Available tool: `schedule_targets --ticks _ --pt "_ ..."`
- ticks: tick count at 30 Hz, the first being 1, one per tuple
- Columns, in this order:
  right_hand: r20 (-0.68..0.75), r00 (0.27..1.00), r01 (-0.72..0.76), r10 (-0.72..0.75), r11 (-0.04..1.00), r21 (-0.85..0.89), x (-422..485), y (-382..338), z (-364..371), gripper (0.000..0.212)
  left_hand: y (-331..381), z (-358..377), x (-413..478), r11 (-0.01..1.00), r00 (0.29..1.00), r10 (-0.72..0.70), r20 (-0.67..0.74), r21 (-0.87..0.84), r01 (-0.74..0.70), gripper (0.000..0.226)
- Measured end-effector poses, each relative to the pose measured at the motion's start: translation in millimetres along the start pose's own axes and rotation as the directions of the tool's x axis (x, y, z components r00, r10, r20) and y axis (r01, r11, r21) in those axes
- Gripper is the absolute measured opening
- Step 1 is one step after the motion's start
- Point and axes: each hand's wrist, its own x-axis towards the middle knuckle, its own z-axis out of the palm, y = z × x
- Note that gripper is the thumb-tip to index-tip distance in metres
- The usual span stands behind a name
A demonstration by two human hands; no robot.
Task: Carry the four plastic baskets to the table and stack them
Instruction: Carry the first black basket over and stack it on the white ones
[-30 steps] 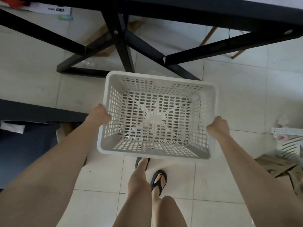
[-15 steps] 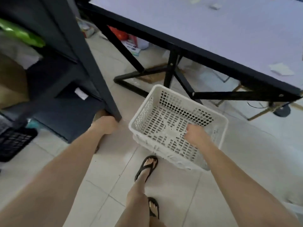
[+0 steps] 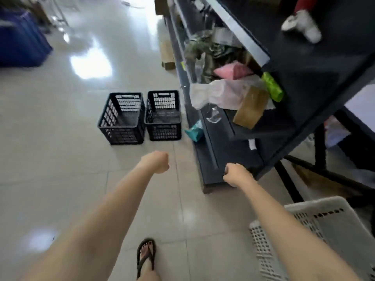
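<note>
Two black plastic baskets stand side by side on the tiled floor ahead, the left black basket (image 3: pixel 121 118) and the right black basket (image 3: pixel 164 116), both upright and with nothing inside. A white plastic basket (image 3: pixel 332 226) sits low at the bottom right, partly behind my right forearm. My left hand (image 3: pixel 157 162) is held out in a fist with nothing in it, short of the black baskets. My right hand (image 3: pixel 236 175) is also closed on nothing, in front of the shelf's lower corner.
A dark shelving unit (image 3: pixel 284 82) runs along the right, loaded with bags, a cardboard box (image 3: pixel 250 107) and clutter. A blue bin (image 3: pixel 20 37) stands at the far left. A pale table corner (image 3: pixel 362 102) shows at the right edge. My sandalled foot (image 3: pixel 146 256) is below.
Both hands have let go of the white basket, which now sits at the lower right. My view has swung left from the table toward the shelf and the black baskets.
</note>
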Motion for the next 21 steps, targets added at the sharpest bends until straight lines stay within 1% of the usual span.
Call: schedule_targets --ticks 3,6,10,12,16,21 --pt "0.000 0.993 0.116 -0.116 0.991 -0.062 25.3 -119.9 -8.1 0.030 -107.7 -20.6 -2.8 0.994 0.994 -0.105 -0.038 -0.043 0.103 0.037" --pt "-0.003 0.977 0.212 -0.214 0.972 -0.103 47.5 -234.0 -8.1 0.037 -214.0 -39.6 -1.2 0.977 0.979 -0.199 -0.043 -0.089 0.195 0.036" --pt "0.004 0.948 0.314 -0.319 0.933 -0.177 74.0 -369.7 -5.6 0.032 -328.4 -70.4 2.8 0.953 0.961 -0.276 -0.027 -0.136 0.270 0.036" --pt "0.023 0.937 0.347 -0.349 0.919 -0.186 84.5 -427.7 -3.8 0.030 -375.6 -84.7 8.5 0.936 0.948 -0.317 -0.013 -0.164 0.310 0.036" --pt "0.101 0.923 0.385 -0.372 0.897 -0.217 116.8 -524.2 4.1 0.029 -450.4 -108.4 34.9 0.917 0.939 -0.344 0.014 -0.210 0.339 0.034" --pt "0.163 0.920 0.387 -0.357 0.893 -0.230 190.3 -628.7 9.8 0.033 -529.7 -151.0 97.5 0.924 0.940 -0.337 0.058 -0.170 0.342 0.035"
